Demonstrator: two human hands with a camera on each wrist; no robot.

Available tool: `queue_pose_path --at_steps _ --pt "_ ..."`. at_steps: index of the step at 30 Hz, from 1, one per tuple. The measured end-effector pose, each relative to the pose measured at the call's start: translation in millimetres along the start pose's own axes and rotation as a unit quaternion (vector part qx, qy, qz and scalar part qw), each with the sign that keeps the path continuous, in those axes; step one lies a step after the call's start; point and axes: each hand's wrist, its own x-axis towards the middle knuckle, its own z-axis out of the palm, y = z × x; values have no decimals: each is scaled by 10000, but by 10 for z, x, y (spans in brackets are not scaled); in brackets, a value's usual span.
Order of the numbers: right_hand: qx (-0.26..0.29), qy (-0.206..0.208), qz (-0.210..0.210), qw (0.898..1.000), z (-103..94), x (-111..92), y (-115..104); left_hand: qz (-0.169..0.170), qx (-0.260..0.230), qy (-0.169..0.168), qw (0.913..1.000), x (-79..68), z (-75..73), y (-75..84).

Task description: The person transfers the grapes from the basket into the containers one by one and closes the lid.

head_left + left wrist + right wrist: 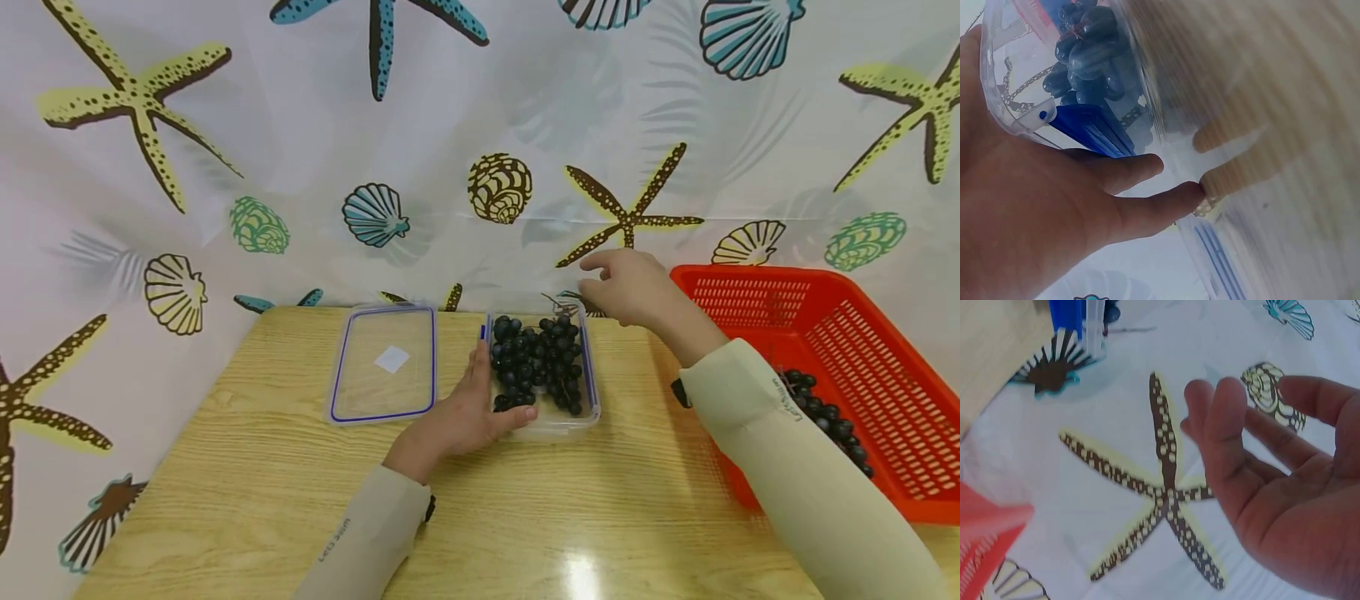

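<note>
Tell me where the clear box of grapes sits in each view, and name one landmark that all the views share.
Head: the clear box is just right of centre and slightly low.
Left wrist: clear box at upper left, cut off by the top edge.
Right wrist: only part of it, at the top, left of centre.
Shared landmark: the shell-printed cloth.

We see blue-black round grapes [517, 367] in a clear, blue-trimmed plastic box [551, 429]; left, a clear plastic lid [382, 392] edged blue; right, a red slotted plastic basket [810, 287]; near, a grained yellow-brown wooden table [247, 492]; far, a white cloth [315, 125] with yellow, brown and turquoise starfish [137, 98] and shells [500, 188].
</note>
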Motion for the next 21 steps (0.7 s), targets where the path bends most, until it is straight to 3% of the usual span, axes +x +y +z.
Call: queue_pose_path --at_steps 4,8,14,21 --pt "224 -321 -209 9990 -203 -130 107 -2 -217 -79 9997 -13 -21 -32" --pt "-12 -377 -333 9987 -429 -259 349 47 -304 -113 9995 -26 -36 -45" --pt "-531 -345 50 9980 -675 -412 911 119 -282 -95 9995 -41 -43 -46" --pt "-1074 -977 413 9885 -709 -541 1641 62 -257 -115 9996 -74 -39 -10"
